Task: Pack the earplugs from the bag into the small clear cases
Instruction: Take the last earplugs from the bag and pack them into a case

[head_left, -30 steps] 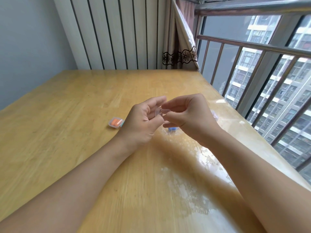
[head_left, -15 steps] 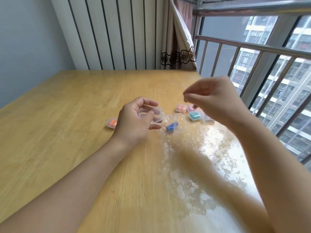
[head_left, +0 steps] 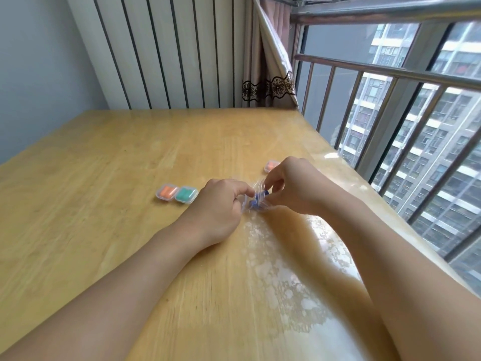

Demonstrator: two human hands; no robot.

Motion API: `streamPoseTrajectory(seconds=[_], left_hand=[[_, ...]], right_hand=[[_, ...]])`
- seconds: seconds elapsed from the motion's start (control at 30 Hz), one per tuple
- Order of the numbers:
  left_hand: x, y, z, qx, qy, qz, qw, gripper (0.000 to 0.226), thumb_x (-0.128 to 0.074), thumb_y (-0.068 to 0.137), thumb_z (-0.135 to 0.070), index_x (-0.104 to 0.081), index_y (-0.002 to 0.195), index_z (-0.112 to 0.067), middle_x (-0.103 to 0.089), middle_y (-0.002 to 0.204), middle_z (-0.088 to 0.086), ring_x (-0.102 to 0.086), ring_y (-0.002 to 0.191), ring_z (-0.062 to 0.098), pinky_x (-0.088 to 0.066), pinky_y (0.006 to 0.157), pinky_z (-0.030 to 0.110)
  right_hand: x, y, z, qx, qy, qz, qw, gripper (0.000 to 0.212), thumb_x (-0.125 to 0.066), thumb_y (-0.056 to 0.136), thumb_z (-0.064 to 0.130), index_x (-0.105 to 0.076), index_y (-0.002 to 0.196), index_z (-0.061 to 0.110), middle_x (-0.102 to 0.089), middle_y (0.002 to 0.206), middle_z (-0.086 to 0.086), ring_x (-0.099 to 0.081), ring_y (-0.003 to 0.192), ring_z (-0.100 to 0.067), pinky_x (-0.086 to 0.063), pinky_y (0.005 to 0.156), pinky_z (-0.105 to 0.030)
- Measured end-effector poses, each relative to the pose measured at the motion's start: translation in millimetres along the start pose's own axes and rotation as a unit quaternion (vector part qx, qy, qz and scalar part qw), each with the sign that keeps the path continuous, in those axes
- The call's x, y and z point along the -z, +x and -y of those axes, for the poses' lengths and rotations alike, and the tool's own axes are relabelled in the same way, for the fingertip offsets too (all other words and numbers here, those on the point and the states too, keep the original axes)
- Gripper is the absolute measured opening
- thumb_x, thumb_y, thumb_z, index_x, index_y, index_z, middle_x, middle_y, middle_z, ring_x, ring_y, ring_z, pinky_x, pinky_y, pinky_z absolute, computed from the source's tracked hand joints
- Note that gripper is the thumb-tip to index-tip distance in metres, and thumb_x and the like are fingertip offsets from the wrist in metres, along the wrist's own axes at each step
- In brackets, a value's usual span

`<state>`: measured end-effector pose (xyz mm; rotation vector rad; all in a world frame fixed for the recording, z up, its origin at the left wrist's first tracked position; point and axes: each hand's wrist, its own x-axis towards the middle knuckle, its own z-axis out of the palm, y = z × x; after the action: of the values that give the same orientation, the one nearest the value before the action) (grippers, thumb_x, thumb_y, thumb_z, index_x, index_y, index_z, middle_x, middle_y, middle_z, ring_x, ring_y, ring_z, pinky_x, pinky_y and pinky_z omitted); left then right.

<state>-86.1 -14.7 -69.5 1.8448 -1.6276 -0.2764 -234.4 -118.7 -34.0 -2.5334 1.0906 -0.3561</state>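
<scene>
1. Wooden table [head_left: 109, 194] fills the view, set against a white ribbed wall panel [head_left: 166, 48] at the far side, with a gathered curtain [head_left: 268, 69] in the far right corner and a metal window railing [head_left: 390, 74] along the right.
2. Near the middle of the table lies a clear plastic bag [head_left: 256, 198], crumpled between both hands, with blue earplugs [head_left: 256, 200] showing through it.
3. Left hand [head_left: 218, 204] rests on the table at the bag's left edge, fingers curled and pinching the plastic.
4. Right hand [head_left: 291, 183] comes in from the right, its fingers bent down over the top of the bag and gripping it just above the blue earplugs.
5. Left of the hands, two small clear cases sit touching side by side: the orange-filled case [head_left: 166, 192] on the left and the green-filled case [head_left: 186, 194] on the right, both closed.
6. Farther back, just beyond the right hand, another clear case [head_left: 270, 165] with orange contents is partly hidden by the knuckles.
</scene>
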Motion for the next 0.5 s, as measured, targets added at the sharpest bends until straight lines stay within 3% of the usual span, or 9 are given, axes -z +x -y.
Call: streamPoseTrajectory(seconds=[0.07, 0.13, 0.27, 0.37, 0.5], left_hand=[[0.5, -0.1, 1.5, -0.002, -0.006, -0.001, 1.0, 0.044, -0.043, 0.088, -0.001, -0.075, 0.115, -0.015, -0.073, 0.107, 0.003, -0.064, 0.1, 0.02, -0.047, 0.085, 0.024], [1.9, 0.0, 2.6, -0.002, -0.012, 0.002, 1.0, 0.045, -0.042, 0.088, -0.006, -0.076, 0.114, -0.017, -0.074, 0.103, 0.003, -0.065, 0.095, 0.018, -0.046, 0.08, 0.023], [4.6, 0.2, 3.0, 0.005, -0.021, 0.002, 1.0, 0.04, -0.046, 0.09, -0.001, -0.078, 0.107, -0.019, -0.066, 0.081, -0.007, -0.055, 0.069, 0.003, -0.033, 0.06, 0.006], [6.5, -0.4, 1.9, 0.006, -0.037, -0.009, 0.999, 0.036, -0.05, 0.092, -0.002, -0.079, 0.103, -0.019, -0.059, 0.067, -0.019, -0.053, 0.058, -0.008, -0.034, 0.054, 0.006], [6.0, -0.6, 3.5, 0.02, -0.039, -0.019, 0.999, 0.032, -0.053, 0.093, -0.006, -0.079, 0.103, -0.02, -0.065, 0.067, -0.011, -0.054, 0.054, -0.002, -0.035, 0.052, 0.007]], right_hand=[[0.1, -1.1, 0.7, 0.008, 0.012, 0.001, 1.0, 0.029, -0.09, 0.071, 0.033, -0.078, 0.089, 0.014, -0.073, 0.082, -0.001, -0.066, 0.076, -0.017, -0.05, 0.061, -0.027], [-1.4, -2.4, 3.1, 0.023, 0.024, 0.018, 0.999, 0.027, -0.091, 0.069, 0.036, -0.075, 0.08, 0.016, -0.075, 0.08, 0.002, -0.065, 0.08, -0.016, -0.052, 0.066, -0.029], [-6.0, -3.9, 8.3, 0.05, 0.037, 0.04, 0.997, 0.018, -0.087, 0.073, 0.028, -0.071, 0.079, 0.022, -0.074, 0.081, 0.006, -0.053, 0.067, 0.0, -0.033, 0.067, -0.021], [-10.0, -4.3, 10.4, 0.055, 0.02, 0.043, 0.997, 0.014, -0.081, 0.076, 0.028, -0.068, 0.074, 0.027, -0.072, 0.078, 0.0, -0.048, 0.066, -0.002, -0.031, 0.066, -0.022], [-11.9, -3.6, 9.9, 0.048, 0.0, 0.045, 0.998, 0.016, -0.079, 0.075, 0.027, -0.063, 0.072, 0.026, -0.062, 0.078, 0.004, -0.047, 0.07, -0.004, -0.028, 0.057, -0.016]])
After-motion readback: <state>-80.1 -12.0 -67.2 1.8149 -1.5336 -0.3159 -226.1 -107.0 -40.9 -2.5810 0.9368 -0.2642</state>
